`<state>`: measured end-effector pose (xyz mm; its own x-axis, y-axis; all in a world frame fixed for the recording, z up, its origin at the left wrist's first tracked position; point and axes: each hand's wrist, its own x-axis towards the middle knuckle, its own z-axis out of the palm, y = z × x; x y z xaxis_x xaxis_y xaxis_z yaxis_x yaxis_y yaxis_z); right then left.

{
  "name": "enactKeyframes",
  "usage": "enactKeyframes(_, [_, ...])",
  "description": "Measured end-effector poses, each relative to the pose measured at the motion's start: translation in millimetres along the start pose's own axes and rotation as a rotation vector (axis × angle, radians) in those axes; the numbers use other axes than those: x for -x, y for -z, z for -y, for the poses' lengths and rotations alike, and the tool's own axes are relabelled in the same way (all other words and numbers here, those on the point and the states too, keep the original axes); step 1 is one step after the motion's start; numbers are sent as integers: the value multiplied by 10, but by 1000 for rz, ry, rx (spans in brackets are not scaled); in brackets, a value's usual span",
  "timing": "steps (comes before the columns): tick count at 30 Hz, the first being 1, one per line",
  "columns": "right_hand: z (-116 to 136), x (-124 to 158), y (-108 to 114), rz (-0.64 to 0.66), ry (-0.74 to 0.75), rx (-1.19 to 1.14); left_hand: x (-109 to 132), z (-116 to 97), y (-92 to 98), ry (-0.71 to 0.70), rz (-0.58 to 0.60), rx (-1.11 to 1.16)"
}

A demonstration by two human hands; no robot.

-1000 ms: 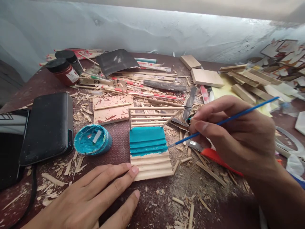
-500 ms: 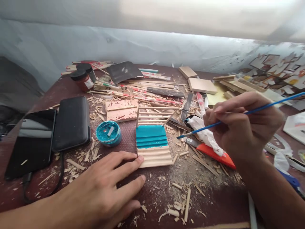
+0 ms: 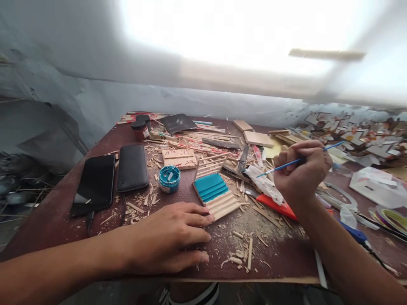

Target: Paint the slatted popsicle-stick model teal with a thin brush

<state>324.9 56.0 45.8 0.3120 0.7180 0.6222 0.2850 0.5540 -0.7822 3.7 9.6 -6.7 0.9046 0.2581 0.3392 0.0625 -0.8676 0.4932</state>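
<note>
A small wooden model (image 3: pixel 224 206) with a slatted frame at its back lies on the table, its ridged surface part blue and part bare wood. My left hand (image 3: pixel 178 235) rests flat with fingers apart, fingertips at the model's near left corner. Off to the right, my right hand (image 3: pixel 302 167) is closed around a thin blue paintbrush (image 3: pixel 288 163). The brush tip points left and is apart from the model, over a crumpled white cloth or tissue (image 3: pixel 263 182). An open jar of blue paint (image 3: pixel 169 178) stands left of the model, with a pale piece inside.
A phone (image 3: pixel 93 184) and a black power bank (image 3: pixel 132 167) lie on the left with a cable. An orange-handled cutter (image 3: pixel 276 206) lies below the cloth. Sticks, wood blocks (image 3: pixel 258 138), shavings and dark paint jars (image 3: pixel 140 129) crowd the back. Tape rolls (image 3: pixel 392 220) sit far right.
The camera view has tilted up and shows more of the surroundings. The model has turned, its near end swinging right, with my left fingers still at its corner. My right hand still grips the brush.
</note>
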Motion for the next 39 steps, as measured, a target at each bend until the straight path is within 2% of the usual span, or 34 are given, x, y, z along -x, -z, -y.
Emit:
enactKeyframes(3, [10,9,-43,-201,102,-91,3,10,-85,-48,2,-46])
enactKeyframes(9, [183,-3,-174,-375,274,-136,14,73,-277,-81,-39,-141])
enactKeyframes(13, [421,-66,-289,-396,360,-150,-5,88,-245,-14,-94,-164])
enactKeyframes(17, [633,-109,-510,-327,407,-169,-16,58,-197,50,-125,-176])
enactKeyframes(19, [738,-120,-650,-248,411,-172,-18,43,-199,62,-128,-170])
enactKeyframes(20, [796,-124,-726,-156,415,-176,-18,37,-203,68,-131,-166])
enactKeyframes(22, [926,-131,-889,40,412,-141,-18,31,-208,76,-136,-157])
enactKeyframes(26, [1182,-144,-1249,534,346,58,-22,32,-189,71,-128,-140])
enactKeyframes(29, [1260,-150,-1470,794,329,232,-31,45,-171,68,-125,-143])
enactKeyframes(33, [1165,-163,-1583,975,347,363,-32,80,-174,53,-127,-148])
enactKeyframes(39, [955,-178,-1623,1098,220,418,-15,99,-173,38,-128,-141])
